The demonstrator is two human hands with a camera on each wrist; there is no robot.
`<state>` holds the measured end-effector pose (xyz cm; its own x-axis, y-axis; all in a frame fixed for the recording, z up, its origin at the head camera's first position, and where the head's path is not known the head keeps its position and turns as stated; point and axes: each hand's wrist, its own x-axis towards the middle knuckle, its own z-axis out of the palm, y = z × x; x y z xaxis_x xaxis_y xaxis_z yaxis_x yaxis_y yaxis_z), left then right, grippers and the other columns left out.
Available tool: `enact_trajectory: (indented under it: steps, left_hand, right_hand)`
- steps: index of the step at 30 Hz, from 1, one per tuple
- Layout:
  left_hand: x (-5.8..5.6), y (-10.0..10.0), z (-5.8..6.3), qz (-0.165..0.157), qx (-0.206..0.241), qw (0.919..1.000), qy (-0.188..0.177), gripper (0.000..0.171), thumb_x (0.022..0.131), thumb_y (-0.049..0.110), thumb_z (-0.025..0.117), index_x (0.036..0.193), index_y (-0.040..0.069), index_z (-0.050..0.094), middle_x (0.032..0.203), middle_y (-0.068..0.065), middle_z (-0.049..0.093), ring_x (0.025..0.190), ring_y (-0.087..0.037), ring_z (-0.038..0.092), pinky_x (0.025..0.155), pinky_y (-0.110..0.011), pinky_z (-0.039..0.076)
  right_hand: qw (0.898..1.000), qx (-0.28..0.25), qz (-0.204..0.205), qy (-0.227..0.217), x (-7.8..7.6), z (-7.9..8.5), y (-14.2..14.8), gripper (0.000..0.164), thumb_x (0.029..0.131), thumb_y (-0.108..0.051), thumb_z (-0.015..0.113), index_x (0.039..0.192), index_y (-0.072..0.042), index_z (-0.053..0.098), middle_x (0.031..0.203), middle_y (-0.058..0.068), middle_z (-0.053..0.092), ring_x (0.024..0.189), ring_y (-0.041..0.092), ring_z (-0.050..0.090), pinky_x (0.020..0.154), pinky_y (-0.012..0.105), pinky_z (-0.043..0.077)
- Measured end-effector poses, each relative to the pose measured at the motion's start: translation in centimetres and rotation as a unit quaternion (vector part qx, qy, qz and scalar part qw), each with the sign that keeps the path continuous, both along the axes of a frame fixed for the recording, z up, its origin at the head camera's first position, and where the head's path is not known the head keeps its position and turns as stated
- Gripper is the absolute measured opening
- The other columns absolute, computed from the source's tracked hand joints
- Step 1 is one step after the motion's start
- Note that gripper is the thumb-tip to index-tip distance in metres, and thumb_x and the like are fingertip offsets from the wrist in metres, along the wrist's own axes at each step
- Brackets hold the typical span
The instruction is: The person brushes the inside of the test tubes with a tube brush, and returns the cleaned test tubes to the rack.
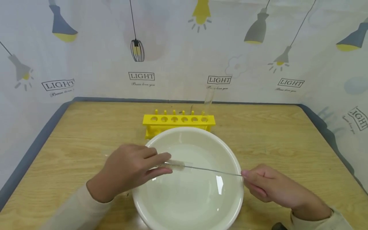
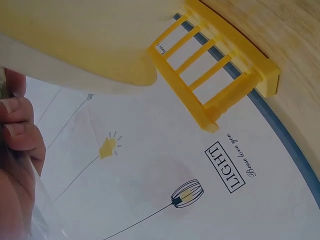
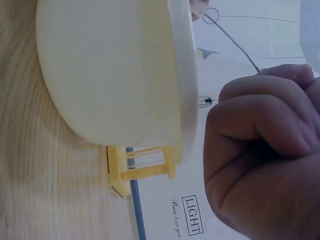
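Over the left part of a white basin (image 1: 189,198), my left hand (image 1: 133,166) grips a clear glass test tube (image 1: 188,166) lying nearly level, its mouth toward the right. The bristle head (image 1: 175,163) of a test tube brush sits inside the tube. From it a twisted wire handle (image 1: 212,170) runs right across the basin. My right hand (image 1: 267,185) pinches the end of that wire just past the basin's right rim. In the right wrist view the curled fingers (image 3: 260,115) of this hand show beside the wire (image 3: 235,42). Much of the tube is hidden by the left hand.
Behind the basin stands a yellow test tube rack (image 1: 178,120) with a row of round holes and pegs. Another clear test tube (image 1: 209,100) stands upright at its right end. The wooden table (image 1: 287,134) meets a patterned cloth backdrop. Something dark (image 1: 279,226) shows at the bottom edge.
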<state>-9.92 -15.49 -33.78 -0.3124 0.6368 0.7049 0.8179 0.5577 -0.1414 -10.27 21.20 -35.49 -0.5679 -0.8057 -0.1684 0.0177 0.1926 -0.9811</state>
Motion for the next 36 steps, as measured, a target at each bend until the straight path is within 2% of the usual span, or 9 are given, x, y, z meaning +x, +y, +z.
enact_trajectory:
  steps: [6,19,23,27,32,36]
  left_hand:
    - [0.0,0.1,-0.1,0.004,0.013,0.9997,0.019,0.029,0.089,0.041,0.057,0.090,0.015,0.069,0.057,0.009,0.051,0.041,-0.002,0.035,0.039,-0.016,0.032]
    - [-0.1,0.1,-0.6,0.011,0.009,0.9998,0.016,0.027,0.085,0.039,0.062,0.092,0.015,0.070,0.060,0.008,0.054,0.042,-0.003,0.039,0.041,-0.020,0.038]
    - [-0.1,0.1,-0.6,0.010,0.012,0.9997,0.019,0.026,0.086,0.039,0.062,0.091,0.015,0.070,0.060,0.008,0.054,0.042,-0.004,0.038,0.040,-0.019,0.037]
    - [0.1,0.2,-0.5,0.004,0.013,0.9997,0.021,0.026,0.086,0.039,0.061,0.091,0.015,0.070,0.059,0.008,0.052,0.043,-0.003,0.038,0.040,-0.019,0.035]
    - [0.6,1.1,-0.3,-0.015,0.000,0.9996,0.023,0.025,0.086,0.039,0.061,0.089,0.016,0.070,0.058,0.009,0.049,0.045,-0.003,0.037,0.040,-0.016,0.032]
    - [0.7,1.2,-0.5,-0.015,-0.002,0.9997,0.020,0.025,0.086,0.040,0.061,0.089,0.016,0.070,0.058,0.009,0.050,0.045,-0.004,0.039,0.040,-0.015,0.031]
  right_hand:
    - [1.000,-0.001,-0.004,-0.009,0.1,0.5,-0.3,0.048,0.102,-0.007,0.019,0.056,-0.001,0.033,0.048,0.012,0.023,0.037,0.017,0.020,0.035,0.021,0.018]
    - [1.000,0.004,-0.020,0.006,0.0,0.9,-0.8,0.048,0.102,-0.008,0.021,0.056,-0.002,0.032,0.049,0.010,0.023,0.037,0.015,0.020,0.034,0.021,0.018]
    - [1.000,-0.005,-0.018,0.012,0.1,0.9,-1.1,0.048,0.102,-0.007,0.020,0.056,-0.003,0.031,0.048,0.010,0.022,0.037,0.017,0.018,0.034,0.020,0.017]
    - [1.000,0.001,-0.019,0.010,0.0,0.8,-1.6,0.047,0.102,-0.009,0.022,0.057,-0.001,0.032,0.049,0.009,0.023,0.037,0.014,0.020,0.034,0.021,0.017]
    - [0.999,0.027,0.002,0.047,0.3,0.8,-3.5,0.046,0.102,-0.012,0.026,0.058,0.000,0.034,0.047,0.009,0.025,0.038,0.010,0.022,0.035,0.023,0.019]
    - [0.997,0.037,-0.002,0.072,0.7,1.3,-4.6,0.047,0.102,-0.012,0.028,0.057,-0.001,0.034,0.046,0.009,0.025,0.038,0.008,0.022,0.035,0.023,0.019]
